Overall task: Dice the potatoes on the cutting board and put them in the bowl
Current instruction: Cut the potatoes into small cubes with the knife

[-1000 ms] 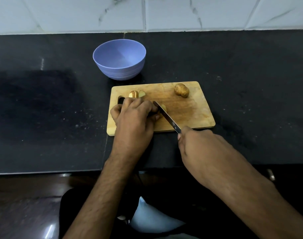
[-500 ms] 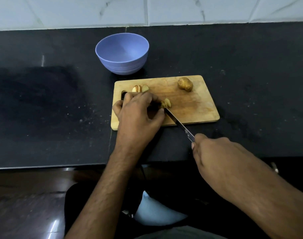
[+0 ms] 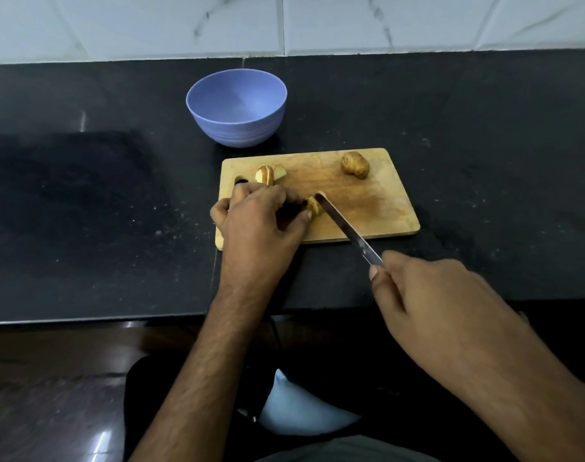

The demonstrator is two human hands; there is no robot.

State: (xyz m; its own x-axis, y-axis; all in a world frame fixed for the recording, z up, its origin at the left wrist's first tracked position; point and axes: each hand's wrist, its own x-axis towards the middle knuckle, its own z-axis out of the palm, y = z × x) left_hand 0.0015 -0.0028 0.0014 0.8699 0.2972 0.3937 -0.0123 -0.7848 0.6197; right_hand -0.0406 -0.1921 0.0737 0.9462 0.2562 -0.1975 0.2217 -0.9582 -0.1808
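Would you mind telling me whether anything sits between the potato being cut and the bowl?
Yes: a group of already cut potato pieces lies on the cutting board between the potato piece under the knife and the bowl. They are low, so lifting over them should be easy.

Colours and surface patterns on the kitchen counter
Periwinkle-blue bowl (image 3: 236,106); pale tan wooden cutting board (image 3: 377,208) with a darker brown patch; brown-skinned whole potato (image 3: 355,164); cut pieces (image 3: 270,175) with cream faces; silver knife (image 3: 347,228); speckled black countertop (image 3: 484,135); white grey-veined wall tiles (image 3: 384,21)
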